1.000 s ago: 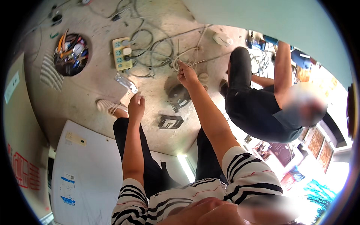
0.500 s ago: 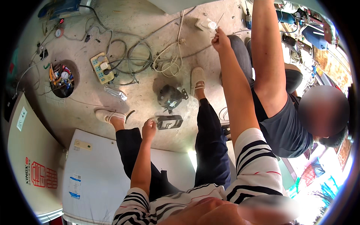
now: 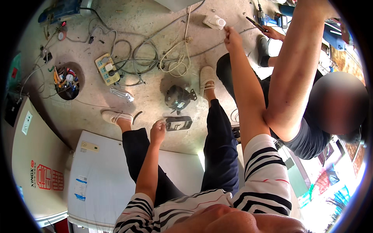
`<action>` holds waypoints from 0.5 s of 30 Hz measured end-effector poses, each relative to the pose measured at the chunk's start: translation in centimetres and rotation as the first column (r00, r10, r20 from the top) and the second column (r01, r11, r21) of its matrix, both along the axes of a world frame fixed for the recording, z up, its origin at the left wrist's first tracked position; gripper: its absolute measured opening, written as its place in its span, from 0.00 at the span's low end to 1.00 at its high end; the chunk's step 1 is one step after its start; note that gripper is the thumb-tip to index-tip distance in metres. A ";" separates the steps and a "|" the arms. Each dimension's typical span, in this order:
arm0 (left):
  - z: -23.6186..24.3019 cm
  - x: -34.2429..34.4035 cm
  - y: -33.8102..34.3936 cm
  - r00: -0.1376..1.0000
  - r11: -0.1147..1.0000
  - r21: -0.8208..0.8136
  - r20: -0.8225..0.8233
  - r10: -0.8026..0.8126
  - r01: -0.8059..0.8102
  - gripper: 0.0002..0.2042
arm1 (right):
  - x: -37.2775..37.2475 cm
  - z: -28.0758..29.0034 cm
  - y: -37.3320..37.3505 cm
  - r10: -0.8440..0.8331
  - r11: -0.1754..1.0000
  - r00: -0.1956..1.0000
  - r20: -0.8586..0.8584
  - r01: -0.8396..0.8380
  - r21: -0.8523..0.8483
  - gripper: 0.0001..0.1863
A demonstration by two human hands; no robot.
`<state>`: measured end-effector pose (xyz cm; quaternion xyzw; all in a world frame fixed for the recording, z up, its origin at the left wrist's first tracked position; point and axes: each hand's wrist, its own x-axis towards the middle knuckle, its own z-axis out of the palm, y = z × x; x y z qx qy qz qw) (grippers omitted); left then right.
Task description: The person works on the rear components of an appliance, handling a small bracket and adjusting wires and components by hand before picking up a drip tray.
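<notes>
My left hand (image 3: 157, 132) hangs over my lap with its fingers closed on the left end of a black rectangular object (image 3: 179, 123). This object has rounded corners and a paler middle. My right arm reaches far forward, and my right hand (image 3: 233, 39) has its fingers curled together close to the cap of a white bottle (image 3: 214, 22). Whether those fingers touch the bottle or pinch something small cannot be made out. Beyond the black object, a black compressor (image 3: 179, 99) rests on the floor between my feet.
On my right a person (image 3: 307, 128) in dark clothes crouches, one hand holding a dark tool (image 3: 254, 24) near a blue power drill (image 3: 268, 19). Cables (image 3: 145, 54), a power strip (image 3: 107, 70) and a tool-filled round container (image 3: 67, 83) lie ahead. White panel (image 3: 105, 174) stands left.
The thin stick by my right fingertips is out of sight. The other person's raised arm has swung right, and their hand with the dark tool has come into view. My view has shifted slightly.
</notes>
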<state>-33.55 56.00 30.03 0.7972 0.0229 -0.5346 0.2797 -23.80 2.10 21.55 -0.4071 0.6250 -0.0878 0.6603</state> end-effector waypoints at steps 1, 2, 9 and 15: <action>0.1 0.2 0.3 1.000 1.000 0.009 0.008 -0.001 0.001 0.14 | 1.0 0.7 -0.3 -0.103 0.995 0.993 0.055 0.104 -0.004 0.16; 0.2 0.4 0.7 1.000 1.000 0.017 0.016 -0.004 0.004 0.14 | 2.6 2.3 -0.1 -0.206 0.978 0.972 0.108 0.208 -0.001 0.16; 1.7 1.4 1.0 0.996 0.998 -0.004 0.071 -0.059 0.059 0.14 | 1.3 5.7 12.9 0.442 0.844 0.896 -0.033 -0.428 -0.324 0.19; 6.0 4.0 1.6 0.959 0.996 -0.083 0.284 -0.005 0.030 0.16 | -6.2 15.7 29.4 0.994 0.078 0.091 -0.060 -0.979 -0.189 0.16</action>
